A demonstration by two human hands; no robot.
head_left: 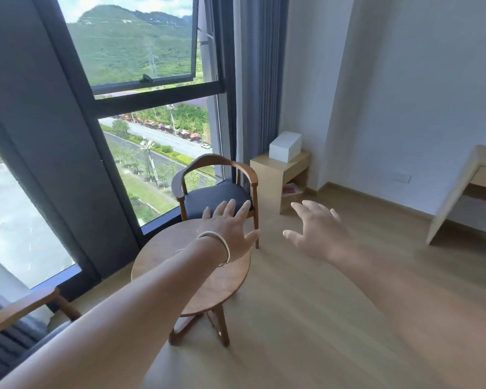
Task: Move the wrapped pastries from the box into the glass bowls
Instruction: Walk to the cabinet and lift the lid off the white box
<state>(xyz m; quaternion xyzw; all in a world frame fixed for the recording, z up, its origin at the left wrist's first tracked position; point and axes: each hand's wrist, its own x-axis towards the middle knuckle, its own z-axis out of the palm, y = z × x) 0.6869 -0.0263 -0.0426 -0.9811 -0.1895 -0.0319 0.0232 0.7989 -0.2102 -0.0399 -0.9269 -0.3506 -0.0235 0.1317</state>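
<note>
Both arms stretch out in front of me. My left hand [230,231], with a white bangle on the wrist, hovers palm down over the far edge of a small round wooden table [163,254], fingers spread and holding nothing. My right hand [317,228] hangs over the wooden floor to the right of the table, fingers apart and empty. A white box [285,146] stands on a low wooden side cabinet [275,175] by the curtain, well beyond both hands. Faint transparent outlines show on the tabletop; I cannot tell whether they are glass bowls. No wrapped pastries are visible.
A wooden armchair with a dark seat [216,192] stands behind the round table by the tall window [152,108]. Another chair's arm [20,307] shows at lower left. A light wooden desk [472,189] is at the right wall. Wooden floor [306,318] spreads between.
</note>
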